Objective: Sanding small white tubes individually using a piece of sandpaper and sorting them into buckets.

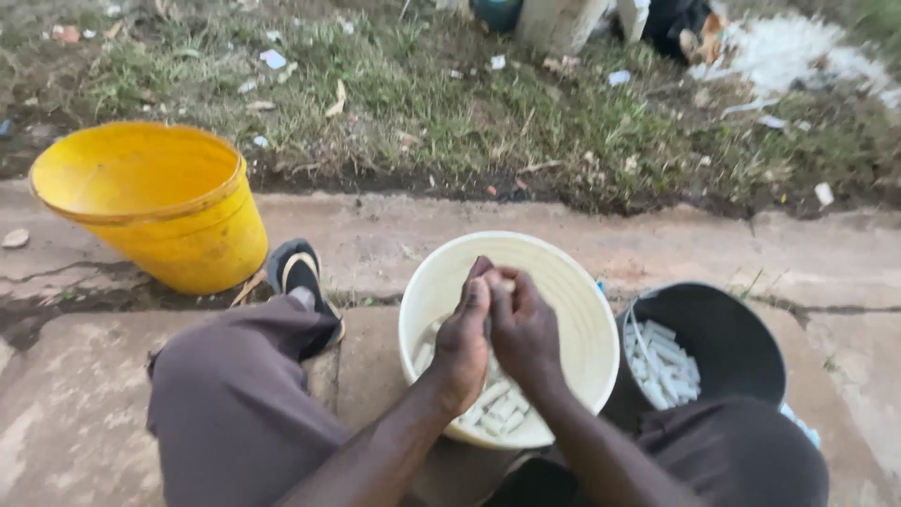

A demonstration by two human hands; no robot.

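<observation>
Fingers of the left hand [463, 338] and right hand [522, 324] pinch a small white chalk-like stick [505, 283] above the cream plastic bucket [572, 291]; it looks light, stiff, brittle—best gripped mid-length.

Outdoors, soft daylight. Cracked concrete slab [56, 413] underfoot, damp-stained along the crack. Beyond its edge, a strip of patchy grass [450, 103] littered with paper scraps [273, 58]. Pale blocks [561, 21], possibly masonry, at top.
</observation>
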